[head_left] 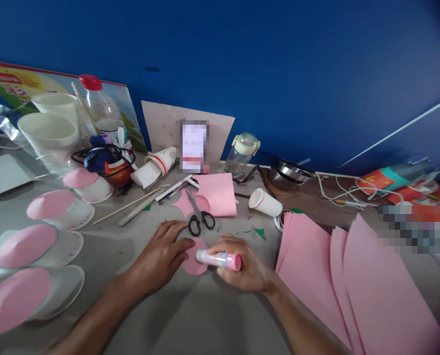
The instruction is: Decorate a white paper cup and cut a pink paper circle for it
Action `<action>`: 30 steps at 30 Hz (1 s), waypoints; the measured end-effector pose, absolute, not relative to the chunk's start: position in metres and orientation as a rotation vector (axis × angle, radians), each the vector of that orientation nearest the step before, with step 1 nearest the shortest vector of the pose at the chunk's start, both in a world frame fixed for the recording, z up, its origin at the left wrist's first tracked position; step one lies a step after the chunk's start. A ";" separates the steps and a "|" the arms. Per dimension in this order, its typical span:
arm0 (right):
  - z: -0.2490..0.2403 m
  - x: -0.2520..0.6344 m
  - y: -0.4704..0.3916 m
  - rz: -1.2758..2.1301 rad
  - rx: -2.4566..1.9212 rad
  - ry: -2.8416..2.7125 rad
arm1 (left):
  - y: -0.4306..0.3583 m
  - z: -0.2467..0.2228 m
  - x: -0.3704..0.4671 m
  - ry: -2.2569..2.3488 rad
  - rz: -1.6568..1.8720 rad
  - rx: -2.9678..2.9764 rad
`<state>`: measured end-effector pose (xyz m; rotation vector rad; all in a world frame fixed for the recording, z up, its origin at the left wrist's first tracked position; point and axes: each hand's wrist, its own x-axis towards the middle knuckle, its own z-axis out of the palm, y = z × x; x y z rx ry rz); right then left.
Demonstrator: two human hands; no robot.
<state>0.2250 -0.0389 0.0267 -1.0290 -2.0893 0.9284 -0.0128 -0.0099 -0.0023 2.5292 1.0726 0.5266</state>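
Note:
In my right hand [238,264] is a glue stick [220,260] with a pink end, my fingers wrapped round it. Its white tip meets a small pink paper circle [195,266] on the table. My left hand [163,254] lies at the circle's left edge, fingers stretched out and fingertips on the paper. Just beyond both hands rest black-handled scissors [198,214], partly over pink paper scraps [186,203] and a square pink sheet [220,194].
Several paper cups [62,211] with pink tops line the left side. A single paper cup [265,202] lies tipped over to the right of the scissors. Pink paper sheets [312,266] are stacked at right. A glass jar [238,157] and metal bowls [287,173] stand by the blue wall.

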 end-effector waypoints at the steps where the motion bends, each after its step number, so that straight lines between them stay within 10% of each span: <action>1: 0.026 0.225 -0.039 0.889 -1.046 -2.057 | -0.010 -0.002 -0.013 1.074 0.526 2.525; 30: 0.030 0.223 -0.041 1.018 -0.967 -2.306 | -0.010 -0.005 -0.013 1.056 0.582 2.559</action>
